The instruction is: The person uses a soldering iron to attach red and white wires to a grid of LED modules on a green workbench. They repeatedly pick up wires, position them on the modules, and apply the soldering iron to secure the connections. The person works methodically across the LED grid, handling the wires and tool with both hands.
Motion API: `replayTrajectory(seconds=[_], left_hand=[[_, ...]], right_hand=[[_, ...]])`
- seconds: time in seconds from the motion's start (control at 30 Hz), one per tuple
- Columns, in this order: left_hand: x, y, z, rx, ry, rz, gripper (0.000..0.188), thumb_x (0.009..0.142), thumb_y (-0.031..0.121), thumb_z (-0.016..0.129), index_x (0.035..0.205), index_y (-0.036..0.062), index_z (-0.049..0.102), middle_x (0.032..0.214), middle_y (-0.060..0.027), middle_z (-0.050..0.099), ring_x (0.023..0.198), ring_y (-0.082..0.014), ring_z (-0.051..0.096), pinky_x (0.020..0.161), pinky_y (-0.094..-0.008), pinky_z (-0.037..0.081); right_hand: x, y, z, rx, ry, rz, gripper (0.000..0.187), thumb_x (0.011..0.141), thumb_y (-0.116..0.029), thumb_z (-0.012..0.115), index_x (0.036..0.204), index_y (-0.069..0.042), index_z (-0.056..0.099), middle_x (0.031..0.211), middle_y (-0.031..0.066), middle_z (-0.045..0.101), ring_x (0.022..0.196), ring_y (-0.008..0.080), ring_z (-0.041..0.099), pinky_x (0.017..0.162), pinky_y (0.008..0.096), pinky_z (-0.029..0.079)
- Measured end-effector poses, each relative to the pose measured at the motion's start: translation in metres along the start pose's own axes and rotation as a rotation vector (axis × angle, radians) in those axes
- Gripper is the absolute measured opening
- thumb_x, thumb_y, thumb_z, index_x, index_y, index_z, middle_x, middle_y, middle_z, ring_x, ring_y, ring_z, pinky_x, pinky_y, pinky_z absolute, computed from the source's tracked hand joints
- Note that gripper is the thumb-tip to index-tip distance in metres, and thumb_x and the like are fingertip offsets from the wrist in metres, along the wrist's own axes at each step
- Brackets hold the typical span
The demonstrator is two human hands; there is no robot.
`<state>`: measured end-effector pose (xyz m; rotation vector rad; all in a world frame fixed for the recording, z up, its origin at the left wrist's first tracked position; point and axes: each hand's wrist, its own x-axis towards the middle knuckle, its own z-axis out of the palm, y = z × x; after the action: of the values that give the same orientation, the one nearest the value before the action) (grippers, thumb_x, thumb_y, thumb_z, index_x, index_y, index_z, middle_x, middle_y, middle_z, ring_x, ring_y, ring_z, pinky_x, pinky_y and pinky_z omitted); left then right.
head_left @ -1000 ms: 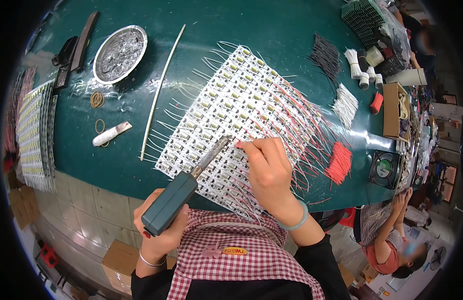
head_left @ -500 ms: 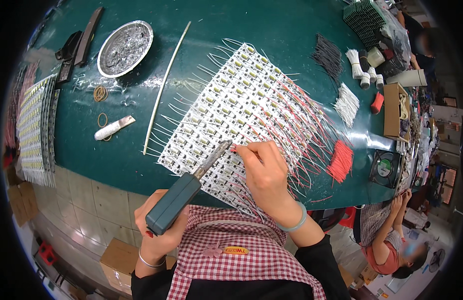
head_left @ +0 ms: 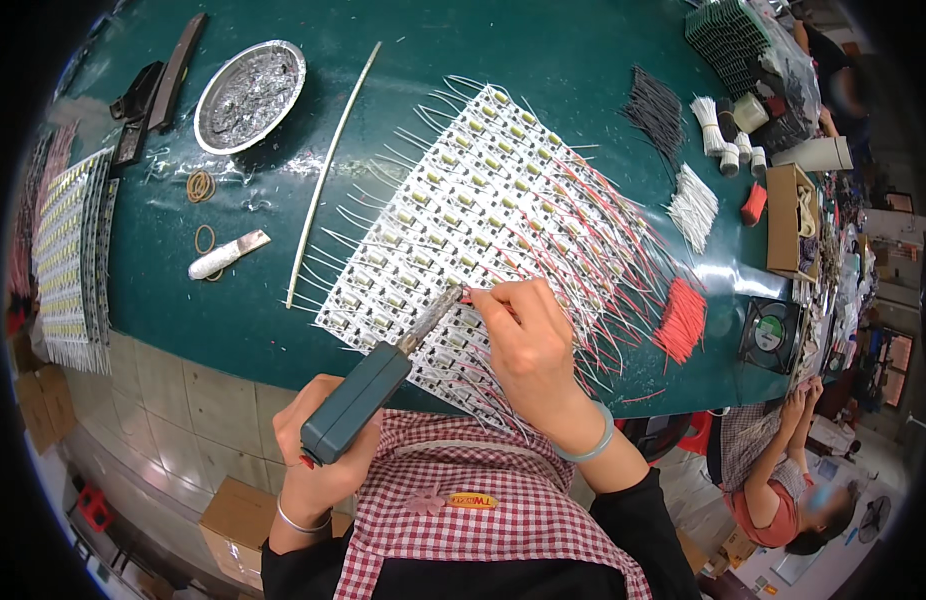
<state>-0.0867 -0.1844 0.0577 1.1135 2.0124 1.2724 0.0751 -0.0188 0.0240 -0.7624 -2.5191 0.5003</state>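
Observation:
My left hand (head_left: 328,465) is wrapped round the dark green handle of a soldering iron (head_left: 355,402). Its metal tip reaches up and right onto a white panel of small circuit boards (head_left: 413,240). Beside that tip, my right hand (head_left: 531,345) pinches the end of a thin red wire (head_left: 467,297) against the panel; most of the wire is hidden by the fingers. Rows of white wires stick out along the panel's left side, and red and white wires (head_left: 608,255) fan out over its right side.
Piles of red wires (head_left: 680,322), white wires (head_left: 695,208) and black wires (head_left: 655,112) lie at the right. A metal bowl (head_left: 205,120), rubber bands (head_left: 200,187) and a white-wrapped stick (head_left: 228,256) are left. More boards (head_left: 73,260) stand far left; a fan (head_left: 768,335) is at right.
The soldering iron has shifted slightly right and up with my left hand, bringing its tip closer to the fingers of my right hand. The right hand has barely moved.

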Motion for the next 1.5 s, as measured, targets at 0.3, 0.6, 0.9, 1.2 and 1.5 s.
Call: replayTrajectory(seconds=[0.3,0.6,0.9,1.2,1.5], left_hand=[[0.001,0.001,-0.002,0.038,-0.015,0.013,0.015,0.068,-0.005,0.072,0.08,-0.0044,0.063,0.074,-0.0119,0.062,0.061,-0.022,0.061,0.057,-0.0299,0.047],[-0.006,-0.005,-0.005,0.001,0.044,0.042,0.021,0.067,-0.005,0.073,0.087,-0.0062,0.068,0.081,-0.0132,0.066,0.062,-0.0204,0.064,0.056,-0.0278,0.049],[-0.011,-0.006,-0.009,-0.063,0.021,-0.05,0.022,0.07,-0.006,0.073,0.091,-0.0089,0.067,0.089,-0.0164,0.069,0.07,-0.0196,0.068,0.062,-0.0275,0.052],[-0.017,-0.008,-0.013,-0.06,0.028,-0.019,0.021,0.071,-0.007,0.073,0.091,-0.0091,0.067,0.088,-0.0161,0.07,0.071,-0.0197,0.068,0.063,-0.0273,0.053],[-0.019,-0.007,-0.013,-0.01,0.021,0.014,0.019,0.071,-0.007,0.073,0.088,-0.0068,0.066,0.084,-0.0134,0.068,0.068,-0.0185,0.066,0.061,-0.0265,0.05]], right_hand=[[0.001,-0.001,0.0,-0.005,-0.003,0.004,0.03,0.072,0.006,0.065,0.102,0.008,0.065,0.091,0.0118,0.055,0.082,0.027,0.053,0.067,0.0345,0.048],[0.001,-0.002,-0.001,-0.01,-0.004,0.015,0.029,0.072,0.006,0.064,0.101,0.007,0.065,0.091,0.0121,0.055,0.083,0.0274,0.054,0.067,0.0349,0.048],[0.001,-0.003,0.0,-0.037,0.035,0.007,0.027,0.072,0.004,0.066,0.099,0.005,0.065,0.088,0.0108,0.055,0.081,0.0266,0.053,0.066,0.0344,0.048],[-0.009,-0.015,-0.002,-0.03,0.039,-0.004,0.026,0.074,0.001,0.067,0.101,0.002,0.066,0.085,0.0079,0.055,0.077,0.0243,0.054,0.059,0.0329,0.046],[-0.012,-0.016,0.005,-0.046,0.037,-0.001,0.025,0.076,0.0,0.069,0.1,0.003,0.066,0.084,0.0078,0.055,0.078,0.0247,0.053,0.06,0.0333,0.046]])
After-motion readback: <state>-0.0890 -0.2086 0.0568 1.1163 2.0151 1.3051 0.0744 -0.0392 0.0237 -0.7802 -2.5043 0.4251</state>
